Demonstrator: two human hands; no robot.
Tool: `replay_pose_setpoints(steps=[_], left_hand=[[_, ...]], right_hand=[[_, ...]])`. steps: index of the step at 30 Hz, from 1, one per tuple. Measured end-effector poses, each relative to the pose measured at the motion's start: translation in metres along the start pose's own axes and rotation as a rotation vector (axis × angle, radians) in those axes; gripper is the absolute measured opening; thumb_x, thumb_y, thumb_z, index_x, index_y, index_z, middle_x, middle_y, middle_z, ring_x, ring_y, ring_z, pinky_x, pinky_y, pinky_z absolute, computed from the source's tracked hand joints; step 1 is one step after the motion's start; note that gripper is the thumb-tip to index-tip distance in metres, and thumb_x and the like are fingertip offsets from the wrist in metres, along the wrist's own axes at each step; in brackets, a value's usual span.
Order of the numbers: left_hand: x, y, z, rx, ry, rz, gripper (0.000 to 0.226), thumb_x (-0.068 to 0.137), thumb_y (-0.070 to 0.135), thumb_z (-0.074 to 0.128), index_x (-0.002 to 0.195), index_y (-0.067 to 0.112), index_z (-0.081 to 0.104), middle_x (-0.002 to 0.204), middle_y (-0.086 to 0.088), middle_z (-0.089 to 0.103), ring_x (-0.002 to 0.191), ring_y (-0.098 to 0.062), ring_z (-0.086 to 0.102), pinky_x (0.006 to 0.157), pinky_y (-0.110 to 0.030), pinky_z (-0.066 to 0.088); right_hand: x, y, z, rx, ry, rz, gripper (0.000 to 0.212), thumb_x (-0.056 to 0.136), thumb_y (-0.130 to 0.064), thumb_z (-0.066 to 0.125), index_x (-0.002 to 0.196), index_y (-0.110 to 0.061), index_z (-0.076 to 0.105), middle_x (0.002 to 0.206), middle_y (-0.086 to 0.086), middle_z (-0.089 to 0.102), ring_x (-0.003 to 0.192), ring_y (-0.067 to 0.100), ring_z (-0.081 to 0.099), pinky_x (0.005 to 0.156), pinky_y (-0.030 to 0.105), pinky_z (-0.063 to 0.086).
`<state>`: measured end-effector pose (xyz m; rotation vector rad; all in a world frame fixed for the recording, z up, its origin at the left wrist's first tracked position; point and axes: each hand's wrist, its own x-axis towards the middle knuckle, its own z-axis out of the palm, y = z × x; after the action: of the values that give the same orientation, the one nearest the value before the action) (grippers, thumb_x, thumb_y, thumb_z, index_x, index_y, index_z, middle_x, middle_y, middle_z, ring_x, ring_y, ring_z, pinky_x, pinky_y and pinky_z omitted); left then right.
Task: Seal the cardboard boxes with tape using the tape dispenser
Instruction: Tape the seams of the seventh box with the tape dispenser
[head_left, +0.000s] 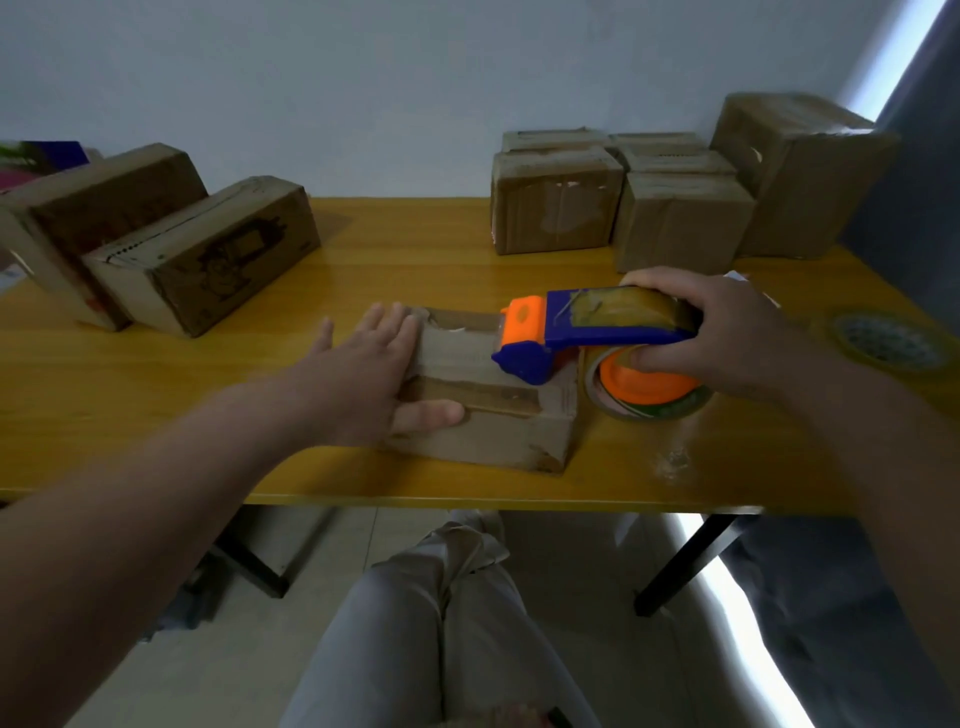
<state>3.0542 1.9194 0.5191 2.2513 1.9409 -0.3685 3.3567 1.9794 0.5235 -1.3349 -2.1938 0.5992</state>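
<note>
Left grip (363, 374): spread flat, fingers straight, palm pressing on the left end of the cardboard box (493, 421), thumb lying along its near top edge
Right grip (727, 332): curled round the handle of the tape dispenser (597, 322), thumb tip on the orange hub of its tape roll (649, 387)
Tape dispenser: blue body with an orange head, reaching left from the right grip, head down on the box top near its right end
Cardboard box: low and brown, on the counter (415, 249) between the two grips, under the left one
Seam: a darker band along the box top looks like tape, though blur makes this unsure
Beyond the left grip: two long boxes (208, 254) lying side by side
Beyond the right grip: a group of taped boxes (680, 223) against the wall
Right of the right grip: a spare roll (891, 340) lying flat on the counter
</note>
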Motion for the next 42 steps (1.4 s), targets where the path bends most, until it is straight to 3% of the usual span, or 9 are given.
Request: replay_pose_setpoints(steps=[7,11,15,18,24,30,37,42], left_hand=[[0.007,0.046,0.013,-0.015,0.13,0.112,0.127,0.053,0.092,0.008,0.15,0.012,-0.008,0.158,-0.01,-0.011,0.146,-0.021,-0.006,0.116,-0.044,0.0],[0.007,0.048,0.018,-0.101,0.211,0.124,0.124,0.056,0.092,0.006,0.152,0.014,-0.006,0.159,-0.008,-0.008,0.146,-0.019,-0.005,0.115,-0.04,-0.002],[0.009,0.033,0.021,-0.109,0.22,0.182,0.116,0.062,0.092,0.002,0.152,0.019,-0.006,0.159,-0.006,-0.007,0.146,-0.016,-0.004,0.115,-0.036,-0.002],[0.012,0.009,0.017,-0.117,0.201,0.205,0.12,0.055,0.094,-0.004,0.152,0.024,-0.006,0.159,-0.004,-0.006,0.146,-0.014,-0.004,0.116,-0.036,-0.001],[0.014,-0.025,0.015,-0.101,0.208,0.249,0.108,0.061,0.092,0.001,0.15,0.032,-0.005,0.16,-0.003,-0.002,0.146,-0.013,-0.001,0.116,-0.037,0.003],[0.017,-0.027,0.017,-0.054,0.202,0.228,0.117,0.058,0.095,0.002,0.152,0.026,-0.002,0.159,-0.003,-0.003,0.146,-0.015,0.001,0.116,-0.036,0.003],[0.017,-0.022,0.015,-0.013,0.179,0.176,0.116,0.057,0.094,0.003,0.152,0.026,-0.004,0.159,-0.004,-0.005,0.146,-0.017,-0.001,0.116,-0.041,0.003],[0.022,0.013,0.013,-0.025,0.197,0.201,0.115,0.058,0.094,0.004,0.151,0.028,-0.005,0.159,-0.004,-0.005,0.146,-0.019,-0.003,0.115,-0.048,0.001]], right_hand=[[-0.002,0.0,0.003,-0.013,0.029,0.003,0.067,0.069,-0.035,0.076,0.129,-0.04,0.048,0.104,-0.01,0.057,0.089,-0.003,0.054,0.066,0.013,0.04],[-0.004,-0.005,0.007,-0.049,0.096,-0.037,0.064,0.069,-0.03,0.078,0.124,-0.042,0.047,0.094,-0.024,0.05,0.085,-0.028,0.042,0.06,-0.002,0.036],[-0.004,-0.011,0.015,-0.008,0.114,-0.018,0.064,0.07,-0.028,0.078,0.126,-0.039,0.049,0.096,-0.017,0.053,0.083,-0.011,0.051,0.064,0.007,0.038],[0.001,-0.025,0.03,0.011,0.163,-0.045,0.058,0.071,-0.027,0.076,0.123,-0.037,0.051,0.087,-0.021,0.054,0.079,-0.018,0.052,0.057,-0.001,0.038],[0.01,-0.048,0.05,0.038,0.173,-0.044,0.058,0.072,-0.027,0.075,0.126,-0.028,0.055,0.091,-0.009,0.06,0.077,0.003,0.057,0.056,0.005,0.04],[0.002,-0.033,0.028,0.016,0.068,-0.021,0.068,0.07,-0.038,0.076,0.132,-0.034,0.049,0.09,-0.025,0.052,0.081,-0.006,0.053,0.061,0.01,0.038],[-0.016,-0.003,0.016,-0.047,0.089,0.048,0.073,0.064,-0.044,0.069,0.133,-0.035,0.048,0.109,-0.007,0.05,0.091,0.01,0.05,0.066,0.018,0.04],[-0.015,-0.009,0.022,-0.023,0.149,0.021,0.065,0.068,-0.037,0.073,0.129,-0.033,0.052,0.097,-0.012,0.051,0.081,-0.005,0.048,0.063,0.014,0.039]])
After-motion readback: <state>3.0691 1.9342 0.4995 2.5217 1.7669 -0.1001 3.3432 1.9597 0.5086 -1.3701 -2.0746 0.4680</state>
